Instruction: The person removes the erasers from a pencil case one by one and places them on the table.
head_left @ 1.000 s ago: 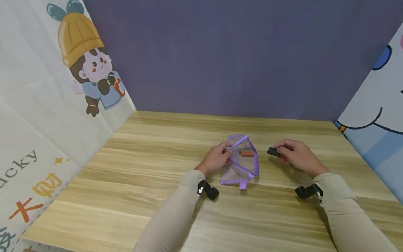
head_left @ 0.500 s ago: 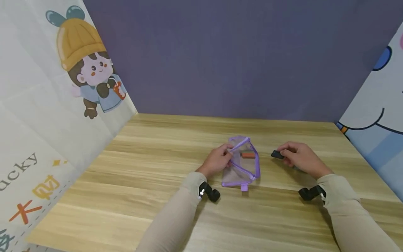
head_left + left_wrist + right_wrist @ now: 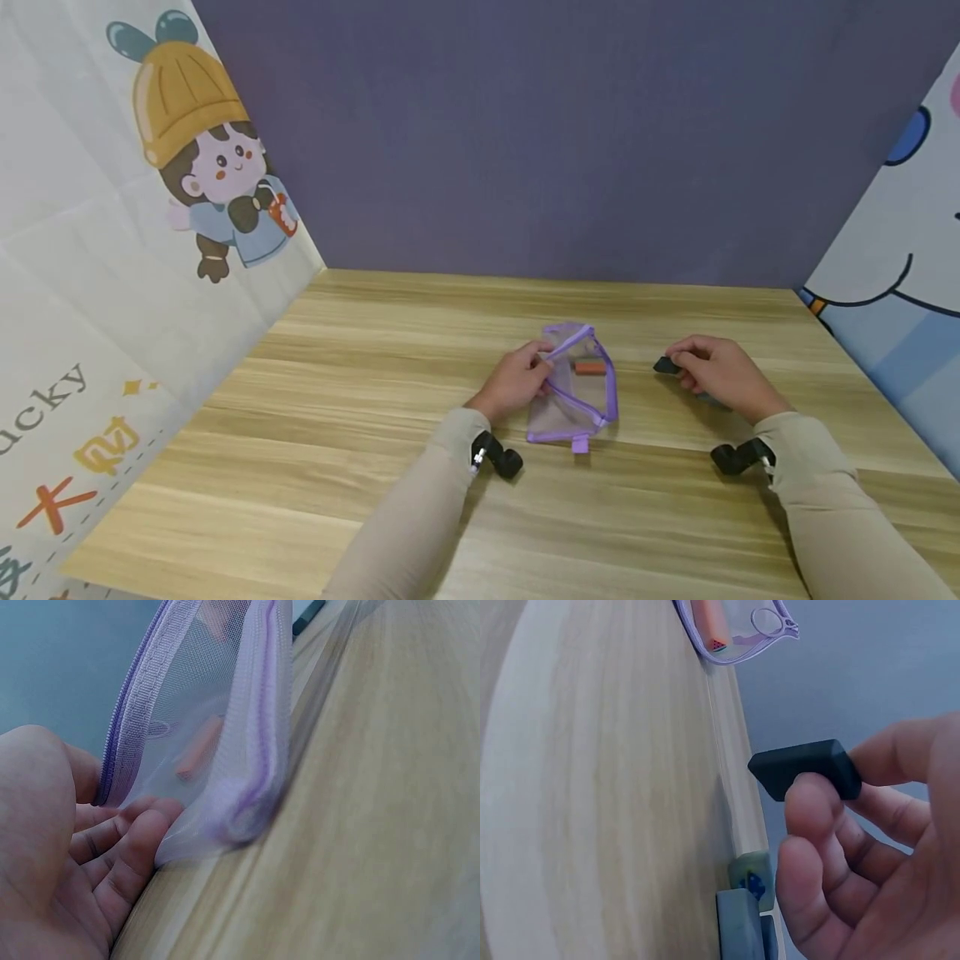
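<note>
My left hand (image 3: 517, 379) pinches the left zip edge of a purple-trimmed mesh zip pouch (image 3: 611, 392), which lies with its mouth spread apart. Inside the pouch rests an orange-red eraser-like block (image 3: 590, 367); its patterned end shows in the right wrist view. To the right of the pouch, apart from it, my right hand (image 3: 716, 371) holds a small black eraser (image 3: 802, 765) with slanted ends between thumb and fingers, above the table. In the left wrist view, fingers curl at the pouch's zip (image 3: 124, 761), and mesh covers part of the orange block (image 3: 201, 746).
Beneath the right hand, a blue-grey block (image 3: 739, 922) and a pale green block (image 3: 751, 870) with a dark blue pattern stand on the wooden table (image 3: 360, 375). A dark purple panel (image 3: 555, 142) rises behind the table. Printed cloths hang at both sides.
My right hand has shifted a little to the right with the black eraser, which has turned slightly. The left hand and the pouch stay about where they were.
</note>
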`<state>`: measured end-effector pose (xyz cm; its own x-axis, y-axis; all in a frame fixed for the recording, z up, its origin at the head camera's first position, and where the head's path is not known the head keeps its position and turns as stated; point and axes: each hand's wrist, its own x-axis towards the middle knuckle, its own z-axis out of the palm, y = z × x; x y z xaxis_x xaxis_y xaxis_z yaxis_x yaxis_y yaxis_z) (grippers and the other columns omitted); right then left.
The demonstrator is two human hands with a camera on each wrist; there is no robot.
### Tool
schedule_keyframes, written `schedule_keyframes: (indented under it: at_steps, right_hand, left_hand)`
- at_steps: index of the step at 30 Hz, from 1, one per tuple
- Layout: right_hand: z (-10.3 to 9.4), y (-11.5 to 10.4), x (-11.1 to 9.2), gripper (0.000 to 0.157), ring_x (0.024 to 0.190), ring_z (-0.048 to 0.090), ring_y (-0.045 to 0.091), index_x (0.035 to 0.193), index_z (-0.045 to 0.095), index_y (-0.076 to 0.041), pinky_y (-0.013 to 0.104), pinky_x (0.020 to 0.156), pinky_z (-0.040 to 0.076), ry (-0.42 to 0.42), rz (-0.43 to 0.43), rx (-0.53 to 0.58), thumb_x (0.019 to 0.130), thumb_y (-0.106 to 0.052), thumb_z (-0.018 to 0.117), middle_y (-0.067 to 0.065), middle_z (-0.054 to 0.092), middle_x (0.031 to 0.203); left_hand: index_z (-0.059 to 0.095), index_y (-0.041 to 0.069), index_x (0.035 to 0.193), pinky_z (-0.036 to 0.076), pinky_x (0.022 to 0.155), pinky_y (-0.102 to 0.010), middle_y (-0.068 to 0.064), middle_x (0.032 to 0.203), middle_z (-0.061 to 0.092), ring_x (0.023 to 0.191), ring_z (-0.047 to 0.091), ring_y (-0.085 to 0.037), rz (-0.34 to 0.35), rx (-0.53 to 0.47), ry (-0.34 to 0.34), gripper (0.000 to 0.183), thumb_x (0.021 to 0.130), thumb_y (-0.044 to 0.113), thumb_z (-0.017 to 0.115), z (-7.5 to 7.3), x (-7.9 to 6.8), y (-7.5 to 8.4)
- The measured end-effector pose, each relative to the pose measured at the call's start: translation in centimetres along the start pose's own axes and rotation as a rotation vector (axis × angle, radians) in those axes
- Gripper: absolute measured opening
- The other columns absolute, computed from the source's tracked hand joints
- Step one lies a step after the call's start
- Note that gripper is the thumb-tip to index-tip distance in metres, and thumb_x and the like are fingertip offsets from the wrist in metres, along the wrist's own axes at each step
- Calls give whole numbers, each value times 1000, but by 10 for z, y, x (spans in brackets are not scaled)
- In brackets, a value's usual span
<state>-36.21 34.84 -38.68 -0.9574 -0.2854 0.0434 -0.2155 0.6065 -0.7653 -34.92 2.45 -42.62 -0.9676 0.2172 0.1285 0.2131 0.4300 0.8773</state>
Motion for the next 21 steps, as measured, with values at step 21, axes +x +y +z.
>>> schedule_keyframes:
  at_steps: [21]
  right_hand:
    - [-4,13,2,40,79,67,22,123,61,6,33,66,58,5,24,25,106,-28,51,16,68,99]
  left_hand:
    - [61,11,133,54,58,-26,-2,81,63,64,63,-13,-1,5,35,34,100,15,57,7,1,3]
